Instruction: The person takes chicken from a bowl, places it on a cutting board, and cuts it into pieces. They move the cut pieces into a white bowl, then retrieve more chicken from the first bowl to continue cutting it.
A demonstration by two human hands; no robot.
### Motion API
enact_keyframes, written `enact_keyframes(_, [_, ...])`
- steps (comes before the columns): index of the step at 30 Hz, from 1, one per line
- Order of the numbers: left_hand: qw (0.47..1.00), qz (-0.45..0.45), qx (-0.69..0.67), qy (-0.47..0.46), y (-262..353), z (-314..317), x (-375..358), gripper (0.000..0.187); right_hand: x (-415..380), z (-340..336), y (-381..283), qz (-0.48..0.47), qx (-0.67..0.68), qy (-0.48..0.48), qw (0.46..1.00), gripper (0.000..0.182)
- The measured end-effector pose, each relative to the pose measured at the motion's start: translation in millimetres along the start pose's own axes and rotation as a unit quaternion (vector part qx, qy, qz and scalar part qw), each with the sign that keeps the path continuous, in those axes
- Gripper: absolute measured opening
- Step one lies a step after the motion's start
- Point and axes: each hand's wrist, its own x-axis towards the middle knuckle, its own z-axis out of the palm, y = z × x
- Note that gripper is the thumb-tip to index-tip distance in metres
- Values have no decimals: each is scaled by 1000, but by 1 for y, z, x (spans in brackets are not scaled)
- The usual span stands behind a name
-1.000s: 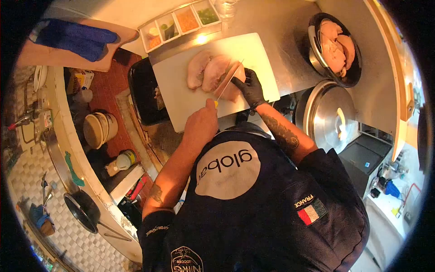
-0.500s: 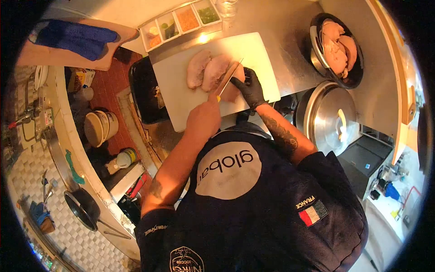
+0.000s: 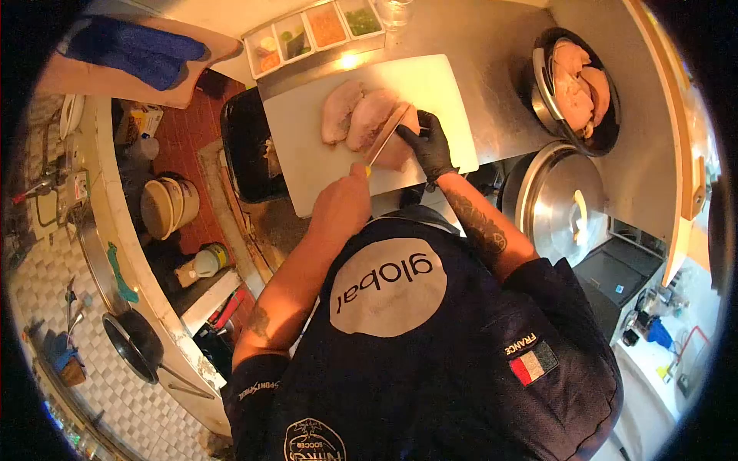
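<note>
My bare left hand (image 3: 342,201) is wrapped round the handle of a long knife (image 3: 383,146). The blade lies across the rightmost piece of pale raw meat, which looks like chicken breast (image 3: 396,152). My right hand (image 3: 430,147), in a black glove, grips that piece from its right side, thumb near the blade; the fingers are partly hidden. Two more breasts, one at the left (image 3: 342,113) and one in the middle (image 3: 371,119), lie beside it on the white cutting board (image 3: 307,173).
Behind the board stands a row of small containers (image 3: 327,29) with chopped ingredients. At the right are a dark bowl of meat pieces (image 3: 573,88) and a large lidded pot (image 3: 565,203). A black tray (image 3: 244,146) sits left of the board; buckets (image 3: 165,207) are lower down.
The knife has slid slightly back towards my body along the meat. My right hand keeps its hold on the piece. The whole view has shifted a little.
</note>
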Motion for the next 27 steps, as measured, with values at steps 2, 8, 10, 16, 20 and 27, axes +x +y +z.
enact_keyframes(2, [1000, 0, -4, 5, -3, 5, 1, 21, 0, 1, 0, 8, 1, 0, 1000, 75])
enact_keyframes(8, [998, 12, -27, 54, 2, 30, 37, 19, 6, -3, 5, 18, 12, -4, 1000, 76])
enact_keyframes(10, [998, 7, -42, 48, 3, 9, 14, 18, 6, -2, 4, 14, 9, -15, 1000, 75])
enact_keyframes(16, [1000, -2, -19, 21, -11, 30, 14, 19, 8, -2, 6, 34, 21, -18, 999, 76])
enact_keyframes(20, [997, 10, -50, 61, -6, 50, 46, 18, 8, -6, 4, 34, 0, -22, 999, 77])
enact_keyframes(27, [999, -28, -32, -6, -11, 24, 0, 20, 5, -4, 6, 6, -8, -24, 1000, 77])
